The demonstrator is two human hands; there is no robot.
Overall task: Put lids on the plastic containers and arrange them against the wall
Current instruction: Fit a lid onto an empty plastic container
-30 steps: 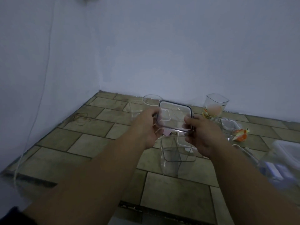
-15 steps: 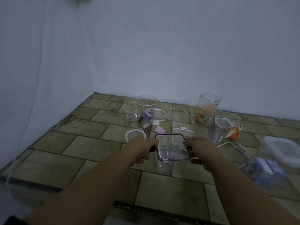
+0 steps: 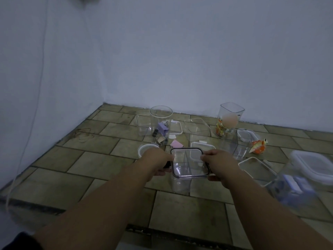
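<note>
A clear square lid with a dark rim (image 3: pixel 188 163) lies flat on top of a clear square container (image 3: pixel 180 184) standing on the tiled floor. My left hand (image 3: pixel 156 162) grips the lid's left edge and my right hand (image 3: pixel 219 164) grips its right edge. Beyond it stand other open containers: a round one holding purple clips (image 3: pixel 161 123), a low square one (image 3: pixel 143 124), an empty one (image 3: pixel 197 129) and a tall one with a pinkish ball (image 3: pixel 229 118) by the wall. Loose lids lie around: a round white lid (image 3: pixel 144 150) and a rectangular lid (image 3: pixel 175 127).
At the right lie a lidded white-rimmed container (image 3: pixel 313 166), a tilted container holding lilac items (image 3: pixel 292 183), a flat clear lid (image 3: pixel 255 167) and an orange paper figure (image 3: pixel 258 146). A thin cable (image 3: pixel 38 98) hangs down the left wall. The walls meet at the far left corner.
Both hands lowered the dark-rimmed lid from chest height down onto the square container; it now rests flat on the container's top.
</note>
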